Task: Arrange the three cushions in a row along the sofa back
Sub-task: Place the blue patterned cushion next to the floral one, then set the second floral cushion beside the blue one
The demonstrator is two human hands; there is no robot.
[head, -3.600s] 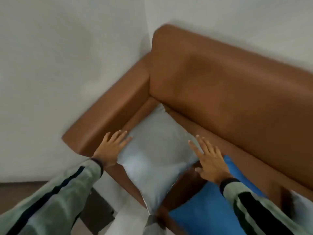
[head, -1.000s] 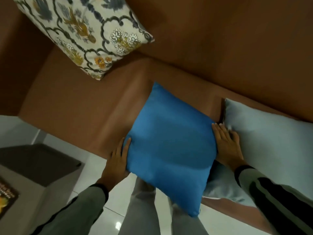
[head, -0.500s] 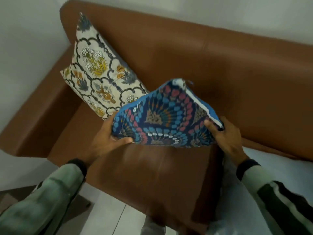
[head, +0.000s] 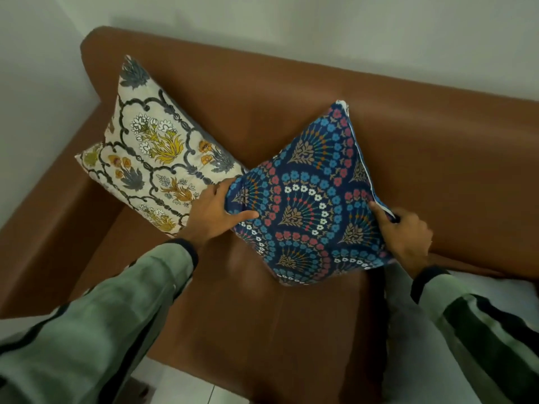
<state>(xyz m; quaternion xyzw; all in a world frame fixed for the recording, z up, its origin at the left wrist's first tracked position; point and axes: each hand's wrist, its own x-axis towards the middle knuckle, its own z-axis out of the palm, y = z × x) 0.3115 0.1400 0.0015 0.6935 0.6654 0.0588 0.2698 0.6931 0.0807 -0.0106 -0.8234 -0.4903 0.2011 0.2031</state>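
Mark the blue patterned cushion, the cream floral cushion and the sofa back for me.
blue patterned cushion [head: 309, 196], head view, centre of its front face
cream floral cushion [head: 154, 158], head view, middle of its front face
sofa back [head: 437, 158], head view, bare leather right of the cushions

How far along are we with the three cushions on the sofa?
Done: cream floral cushion leans on the sofa back. In hand: left hand and right hand are setting the blue patterned cushion beside it. Left: the pale cushion at the right edge.

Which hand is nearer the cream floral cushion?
Left. The left hand grips the blue patterned cushion's left edge, right beside the cream floral cushion. The right hand grips the opposite edge, a full cushion away.
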